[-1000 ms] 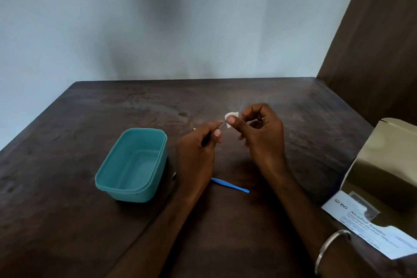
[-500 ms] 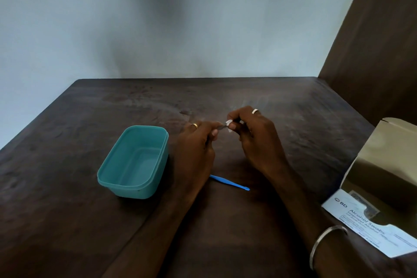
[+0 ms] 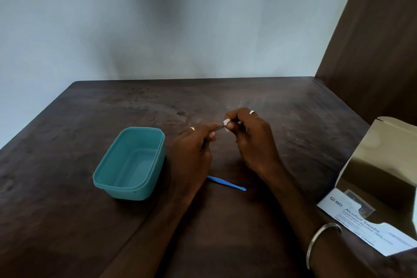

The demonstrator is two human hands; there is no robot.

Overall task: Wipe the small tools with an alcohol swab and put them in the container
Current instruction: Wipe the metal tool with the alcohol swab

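Since a second ago, the right hand (image 3: 252, 140) has brought the swab (image 3: 226, 122) onto the tip of the thin tool (image 3: 219, 128) pinched in the left hand (image 3: 194, 153), apparently metal. Right fingers pinch the swab around it. The tub (image 3: 108, 184) looks empty; the blue tool (image 3: 226, 183) lies unwiped on the desk (image 3: 67, 221).

**A:** so what kind of room is this? home or clinic?

**B:** honestly looks like a plain room at home. Worn dark wooden table (image 3: 112, 221) pushed against a bare pale wall (image 3: 158, 18), dark wood panel (image 3: 372, 52) on the right.

**A:** the opened box of alcohol swabs (image 3: 365, 216) though?

**B:** only medical thing there, next to a teal plastic food tub (image 3: 128, 185). Probably home, can't be sure.
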